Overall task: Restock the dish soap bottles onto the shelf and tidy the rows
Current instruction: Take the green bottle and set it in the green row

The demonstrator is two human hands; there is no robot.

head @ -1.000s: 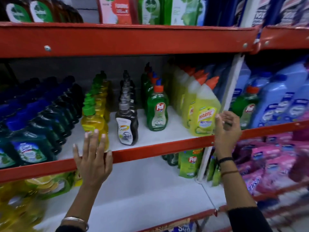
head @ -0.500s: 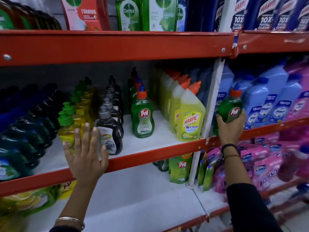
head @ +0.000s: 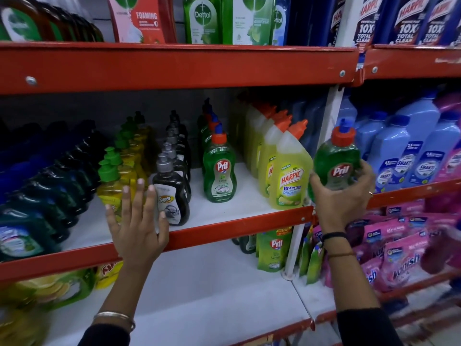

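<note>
While right hand grips green Pril bottle upright | left hand fingers splayed, empty, over red shelf edge | beside Harpic bottle.

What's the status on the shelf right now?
Right hand gripping a green Pril bottle; left hand open, empty. Pril row has front space. Harpic bottles stand between.

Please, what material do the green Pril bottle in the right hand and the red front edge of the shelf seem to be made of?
The green Pril bottle looks like clear, glossy plastic: light glints on it and the green liquid shows through; its orange cap looks like opaque plastic. The red shelf edge is probably painted metal: a flat, smooth strip with a bolt head and slight sheen.
</note>
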